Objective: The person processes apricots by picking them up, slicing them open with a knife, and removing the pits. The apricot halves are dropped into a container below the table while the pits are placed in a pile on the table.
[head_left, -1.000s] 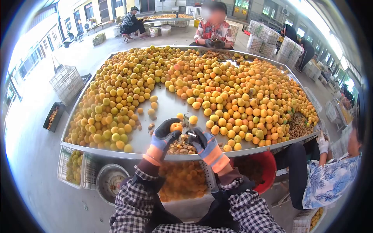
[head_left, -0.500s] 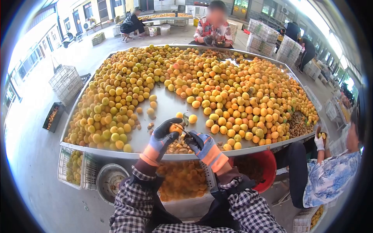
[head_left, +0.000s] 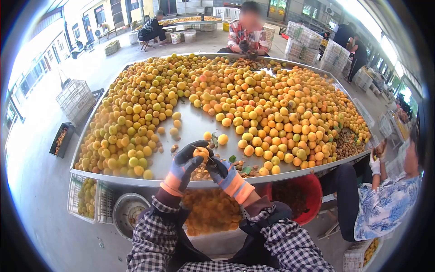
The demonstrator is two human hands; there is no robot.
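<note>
My left hand (head_left: pixel 185 162), in a black and grey-blue glove with an orange cuff, is closed around an orange-yellow apricot (head_left: pixel 201 154). Against the fruit's right side are the fingertips of my right hand (head_left: pixel 224 172), gloved the same way. Those fingers are pinched on a small thin tool, mostly hidden; its exact kind does not show. Both hands are over the near edge of a metal table (head_left: pixel 190 119) heaped with apricots (head_left: pixel 272 122). Below them, a crate holds a mass of orange apricot pieces (head_left: pixel 212 211).
Pits and scraps (head_left: pixel 199 173) lie by my hands. Under the table edge are a crate of apricots (head_left: pixel 87 197), a metal basin (head_left: pixel 128 211) and a red tub (head_left: pixel 312 195). One person (head_left: pixel 385 204) sits at right, another (head_left: pixel 247 34) across the table. Stacked crates (head_left: pixel 304 41) stand behind.
Both hands have shifted slightly left. A whole-looking apricot now shows in my left hand, where a partly covered piece was before. Green leaves show beside my right hand.
</note>
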